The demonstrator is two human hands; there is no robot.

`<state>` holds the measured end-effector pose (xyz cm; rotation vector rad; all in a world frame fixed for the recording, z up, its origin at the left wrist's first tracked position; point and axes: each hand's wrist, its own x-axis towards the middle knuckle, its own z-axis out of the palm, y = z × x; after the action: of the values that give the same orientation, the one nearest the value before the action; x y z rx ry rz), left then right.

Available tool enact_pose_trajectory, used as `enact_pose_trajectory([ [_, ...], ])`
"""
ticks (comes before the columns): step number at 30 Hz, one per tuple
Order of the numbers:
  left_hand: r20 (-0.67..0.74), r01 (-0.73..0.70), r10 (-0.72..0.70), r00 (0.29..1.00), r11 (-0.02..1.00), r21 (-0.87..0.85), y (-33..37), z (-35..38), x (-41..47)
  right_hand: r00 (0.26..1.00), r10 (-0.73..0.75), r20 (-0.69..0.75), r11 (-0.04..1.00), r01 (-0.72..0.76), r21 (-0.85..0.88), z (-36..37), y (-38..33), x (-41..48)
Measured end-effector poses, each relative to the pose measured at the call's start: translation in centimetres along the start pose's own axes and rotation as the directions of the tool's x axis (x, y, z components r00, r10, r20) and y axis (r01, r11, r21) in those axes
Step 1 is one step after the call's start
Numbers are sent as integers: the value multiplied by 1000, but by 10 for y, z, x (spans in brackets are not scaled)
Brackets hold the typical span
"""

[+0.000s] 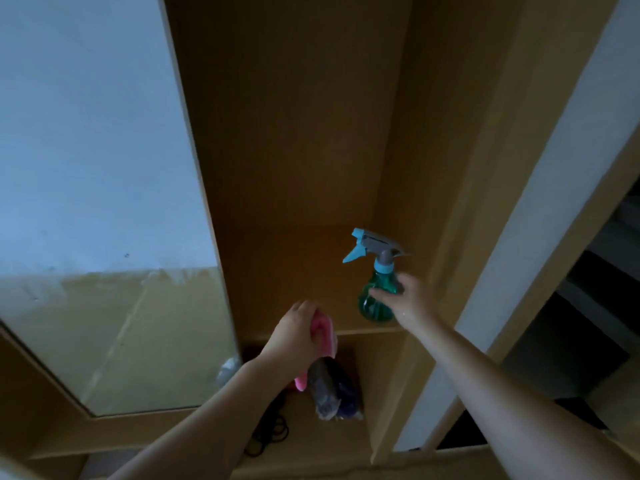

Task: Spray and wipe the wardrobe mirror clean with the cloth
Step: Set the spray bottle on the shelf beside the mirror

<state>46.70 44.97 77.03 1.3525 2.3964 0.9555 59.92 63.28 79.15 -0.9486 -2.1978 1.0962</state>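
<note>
- Filling the left of the view, one mirror (97,168) is sitting in a wooden wardrobe (294,116) door and reflecting a pale wall.
- One pink cloth (323,332) is sitting bunched in the left hand (294,336), whose fingers are curling round it, near the mirror's lower right edge.
- One green spray bottle (372,306) with a blue trigger is staying upright at the front right of the single shelf (294,271).
- The right hand (408,299) is gripping the bottle's body with its fingers wrapped round it.
- Below the shelf, one greyish bundle (329,386) and a tangle of dark loops (270,434) are lying in the lower compartment.
</note>
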Motion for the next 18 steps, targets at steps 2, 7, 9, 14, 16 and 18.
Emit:
enact_pose_trajectory([
  [2, -37, 4, -4, 999, 1000, 6, 1, 3, 5, 997, 42, 65, 999, -44, 30, 7, 20, 27],
  [7, -130, 30, -32, 991, 999, -18, -4, 4, 20, 996, 54, 77, 998, -57, 29, 40, 59, 73],
  [9, -153, 49, -50, 987, 999, -5, -7, 5, 27, 992, 78, 97, 996, -82, 38, 54, 70, 88],
  [14, -182, 88, -86, 980, 996, 5, -12, 7, 42, 984, 124, 132, 992, -123, -12, 74, 85, 116],
  [16, -182, 97, -94, 979, 995, 10, -13, 8, 46, 984, 127, 126, 992, -126, -12, 78, 91, 124],
  [18, -185, 103, -100, 978, 995, 4, -14, 6, 51, 986, 120, 113, 993, -120, -12, 81, 94, 132],
])
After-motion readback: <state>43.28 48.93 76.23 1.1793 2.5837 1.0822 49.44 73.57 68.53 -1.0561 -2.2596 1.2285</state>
